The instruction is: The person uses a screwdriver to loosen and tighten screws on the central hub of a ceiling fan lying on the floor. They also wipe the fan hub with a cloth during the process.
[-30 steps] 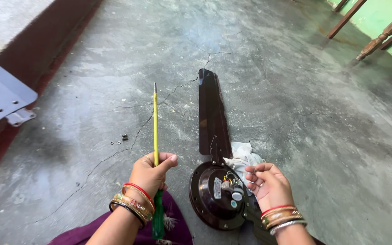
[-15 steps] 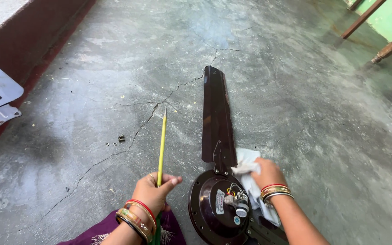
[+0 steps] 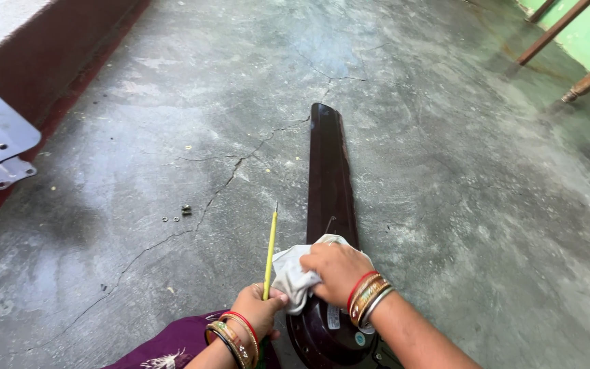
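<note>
Head view: my right hand (image 3: pixel 339 270) presses a soft white cloth (image 3: pixel 293 273) on the dark brown fan blade (image 3: pixel 328 171), flat on the concrete floor (image 3: pixel 445 171). Left-hand fingers (image 3: pixel 268 301) pinch a thin yellow stick (image 3: pixel 270 249). Blade looks stiff, smooth; grip near hub.

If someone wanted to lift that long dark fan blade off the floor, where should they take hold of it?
Probably at the free rounded tip of the fan blade, coming from either long side. It lies flat on the concrete floor, thin and narrow enough to pinch across its width, and the near end is covered by the right hand and white cloth.
</note>
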